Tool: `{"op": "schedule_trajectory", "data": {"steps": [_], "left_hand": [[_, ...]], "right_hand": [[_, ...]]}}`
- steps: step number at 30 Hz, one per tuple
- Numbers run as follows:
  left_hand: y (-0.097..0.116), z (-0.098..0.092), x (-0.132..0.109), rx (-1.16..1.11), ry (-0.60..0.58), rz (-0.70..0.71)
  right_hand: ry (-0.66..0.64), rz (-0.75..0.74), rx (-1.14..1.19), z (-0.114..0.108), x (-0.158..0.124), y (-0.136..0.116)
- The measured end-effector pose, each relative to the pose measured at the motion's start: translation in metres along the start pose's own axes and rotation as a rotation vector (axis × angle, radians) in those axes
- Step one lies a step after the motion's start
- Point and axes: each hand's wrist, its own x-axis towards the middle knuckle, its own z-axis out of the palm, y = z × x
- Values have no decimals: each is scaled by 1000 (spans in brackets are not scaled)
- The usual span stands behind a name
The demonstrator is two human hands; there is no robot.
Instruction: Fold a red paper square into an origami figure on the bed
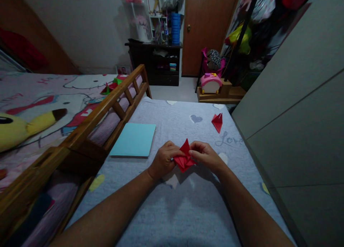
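Note:
A red folded paper [185, 161] with several pointed flaps is held just above the blue-grey bedspread. My left hand [165, 159] pinches its left side, thumb on top. On the right side of the paper, my right hand [204, 155] is closed with thumb and forefinger on a flap. One point of the paper stands up between the two hands. Farther off to the right lies a second red folded paper piece [217, 122], apart from both hands. A stack of light blue square paper [134, 139] rests on the bedspread left of my left hand.
A wooden bed rail [107, 107] runs along the left, with a yellow plush toy [24, 130] and green-and-red folded paper [111, 86] beyond it. A pale cabinet [295, 125] borders the right side. Past the bed's far edge stand a dark shelf [163, 68] and a pink toy case [211, 83].

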Motion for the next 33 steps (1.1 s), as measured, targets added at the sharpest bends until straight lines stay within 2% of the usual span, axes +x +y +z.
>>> {"op": "schedule_trajectory", "data": {"steps": [9, 18, 28, 33], "left_hand": [[-4, 0, -3, -28, -51, -36], [-8, -4, -2, -83, -122, -67], [-8, -5, -3, -108, -88, -87], [-2, -6, -3, -125, -45, -194]], "right_hand": [[-17, -15, -190, 2, 1, 6], [31, -11, -201, 4, 0, 3], [38, 31, -144, 9, 0, 4], [42, 28, -132, 10, 0, 5]]}}
